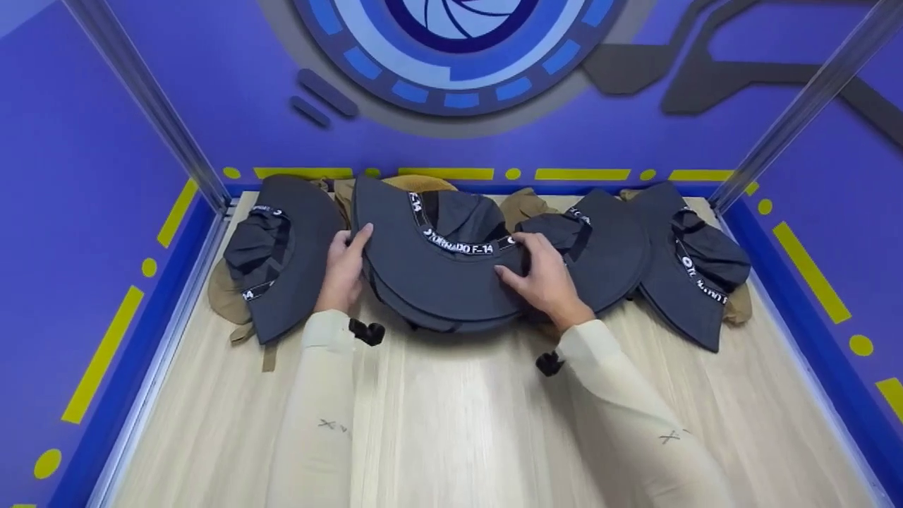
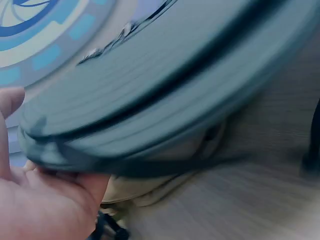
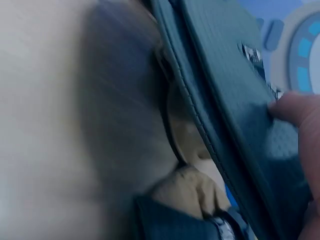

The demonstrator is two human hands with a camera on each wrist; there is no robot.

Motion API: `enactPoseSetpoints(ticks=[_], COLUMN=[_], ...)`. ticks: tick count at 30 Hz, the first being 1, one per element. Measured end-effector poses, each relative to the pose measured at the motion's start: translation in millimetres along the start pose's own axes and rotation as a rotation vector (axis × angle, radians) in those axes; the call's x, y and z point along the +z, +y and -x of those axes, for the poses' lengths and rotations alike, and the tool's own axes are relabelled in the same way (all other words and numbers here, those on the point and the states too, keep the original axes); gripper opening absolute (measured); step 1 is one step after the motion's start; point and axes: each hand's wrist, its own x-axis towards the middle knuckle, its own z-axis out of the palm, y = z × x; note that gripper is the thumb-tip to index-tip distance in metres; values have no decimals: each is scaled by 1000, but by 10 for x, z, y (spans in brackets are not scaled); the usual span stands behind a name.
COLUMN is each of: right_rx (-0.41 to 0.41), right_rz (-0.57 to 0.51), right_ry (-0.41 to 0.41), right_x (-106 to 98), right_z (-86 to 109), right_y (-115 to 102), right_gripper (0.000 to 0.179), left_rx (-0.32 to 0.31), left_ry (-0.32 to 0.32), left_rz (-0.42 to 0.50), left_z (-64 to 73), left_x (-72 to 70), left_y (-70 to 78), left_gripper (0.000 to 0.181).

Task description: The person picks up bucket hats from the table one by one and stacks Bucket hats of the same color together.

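Observation:
Two dark grey wide-brimmed sun hats are stacked brim over brim at the middle of the table's far side. The top one bears a black band lettered TORNADO F-14. My left hand grips the left end of the brims, thumb above and fingers underneath in the left wrist view. With my right hand I hold the right part near the band, its thumb on the brim's upper face. The paired brim edges are tilted up off the table, and a dark strap hangs beneath.
Another dark hat lies to the left, with tan fabric under it. Two more dark hats, one closer and one farther right, overlap at the right. Tan hats show behind. Blue panels enclose the wooden table.

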Motion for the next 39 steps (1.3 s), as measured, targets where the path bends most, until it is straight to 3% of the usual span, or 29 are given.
enactPoseSetpoints(ticks=[3, 5, 9, 15, 19, 22, 25, 29, 34, 39], right_rx=[-106, -163, -216, -262, -248, -145, 19, 243, 446, 573], right_rz=[-7, -10, -3, -21, -98, -187, -340, -601, -927, -1432], right_ry=[29, 36, 36, 87, 227, 333, 363, 313, 230, 142], right_x=[-138, -218, -348, -472, -496, -458, -389, -246, -112, -40], right_z=[27, 45, 75, 107, 151, 212, 309, 423, 468, 494], right_y=[41, 54, 48, 35, 81, 150, 134, 102, 23, -137], right_gripper=[56, 55, 52, 51, 57, 62, 63, 63, 70, 41], left_rx=[-47, -88, -116, -21, 76, 153, 207, 238, 248, 228], left_ry=[-70, -102, -128, -134, -153, -179, -190, -168, -176, -189], left_rz=[107, 130, 128, 197, 201, 182, 185, 231, 302, 358], left_z=[46, 93, 198, 394, 535, 632, 717, 815, 919, 959], left_x=[-44, -60, -47, -24, -51, -100, -158, -231, -283, -358], left_y=[68, 107, 152, 204, 271, 327, 362, 375, 381, 337], left_gripper=[66, 78, 68, 44, 39, 34, 28, 17, 10, 15])
